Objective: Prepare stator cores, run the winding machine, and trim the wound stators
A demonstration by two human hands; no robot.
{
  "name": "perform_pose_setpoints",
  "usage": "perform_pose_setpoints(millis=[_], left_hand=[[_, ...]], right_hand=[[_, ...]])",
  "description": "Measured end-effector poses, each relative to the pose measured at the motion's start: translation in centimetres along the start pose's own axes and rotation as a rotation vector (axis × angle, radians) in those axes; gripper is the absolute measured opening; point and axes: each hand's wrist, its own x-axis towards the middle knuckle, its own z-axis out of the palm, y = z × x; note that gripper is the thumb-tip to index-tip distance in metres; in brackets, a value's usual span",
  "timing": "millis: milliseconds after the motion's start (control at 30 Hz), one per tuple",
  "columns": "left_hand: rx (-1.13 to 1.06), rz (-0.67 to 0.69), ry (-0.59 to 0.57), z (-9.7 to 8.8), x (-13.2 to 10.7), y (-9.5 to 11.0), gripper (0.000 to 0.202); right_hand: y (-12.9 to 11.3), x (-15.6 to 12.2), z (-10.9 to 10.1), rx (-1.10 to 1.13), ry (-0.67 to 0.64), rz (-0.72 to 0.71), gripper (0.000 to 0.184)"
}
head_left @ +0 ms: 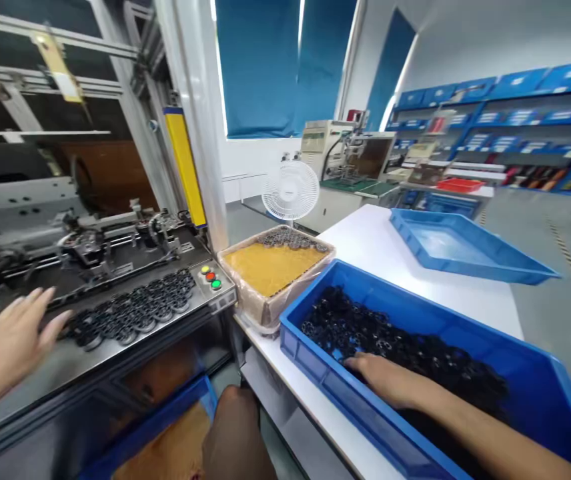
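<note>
My left hand (13, 343) hovers at the left edge over the machine's metal ledge, thumb and fingers apart, holding nothing visible. Just right of it, several black and grey ring-shaped parts (135, 310) lie packed in rows on the ledge. My right hand (383, 380) reaches over the near wall of a long blue bin (335, 373). Its fingertips dip into a heap of small black plastic parts (395, 340) and are hidden, so any grip on a part cannot be seen.
A button panel (211, 279) ends the ledge. Beside it stands a plastic-lined box (265, 310) with a yellow sheet and grey ring parts. A light-blue tray (465, 247) lies on the white table (355, 230). A fan (290, 190) stands behind; my knee (238, 433) is below.
</note>
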Motion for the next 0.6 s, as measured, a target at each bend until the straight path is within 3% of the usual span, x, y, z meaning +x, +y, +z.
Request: perform_pose_setpoints(millis=[67,200,333,467,600], left_hand=[[-0.051,0.121,0.148,-0.7,5.2,6.5,0.063],[-0.143,0.418,0.026,0.4,15.7,21.6,0.052],[-0.224,0.59,-0.114,4.0,22.4,34.5,0.041],[-0.279,0.641,-0.216,7.2,25.3,43.7,0.038],[-0.31,0.603,-0.3,9.5,26.7,49.1,0.036]], right_hand=[[-0.6,0.4,0.3,0.013,-0.056,-0.014,0.034],[-0.8,0.6,-0.3,-0.019,-0.119,0.028,0.032],[-0.2,0.2,-1.0,-0.057,-0.142,0.043,0.036],[-0.3,-0.3,-1.3,-0.091,-0.12,0.033,0.034],[-0.7,-0.7,-1.6,-0.126,-0.081,0.025,0.034]])
